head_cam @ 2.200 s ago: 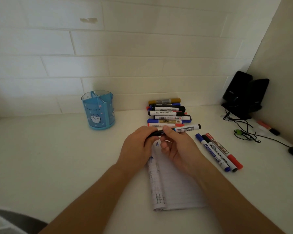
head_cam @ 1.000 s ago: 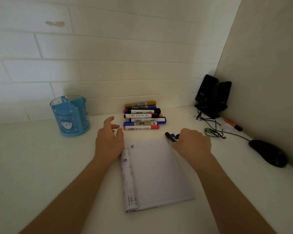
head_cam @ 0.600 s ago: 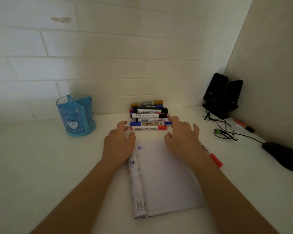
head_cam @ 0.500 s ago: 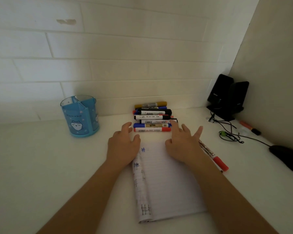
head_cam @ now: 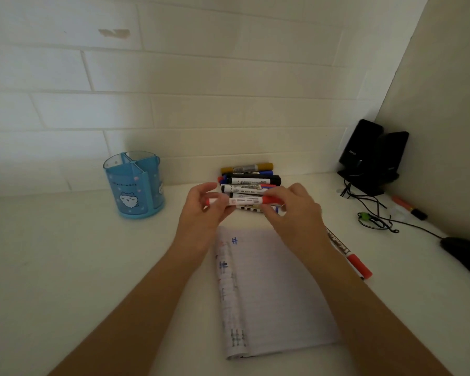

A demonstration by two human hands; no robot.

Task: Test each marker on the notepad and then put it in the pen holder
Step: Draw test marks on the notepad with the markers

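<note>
A red marker [head_cam: 244, 200] with a white label is held level above the desk, just past the notepad's top edge. My left hand [head_cam: 201, 213] pinches its left end and my right hand [head_cam: 296, 213] grips its right end by the red cap. The open lined notepad [head_cam: 272, 291] lies below my hands, with small blue marks near its top left. Behind the held marker lies a pile of several markers [head_cam: 251, 179] against the wall. The blue pen holder [head_cam: 135, 185] stands to the left and looks empty.
Markers [head_cam: 347, 253] lie on the desk right of the notepad, partly hidden by my right forearm. Two black speakers [head_cam: 372, 156] and tangled cables [head_cam: 375, 215] fill the right corner. A black mouse [head_cam: 464, 256] and an orange highlighter [head_cam: 409, 207] lie by the right wall.
My hands were flat beside the notepad's top half a second ago. Now both hold the red marker that lay at the front of the pile, lifted off the desk.
</note>
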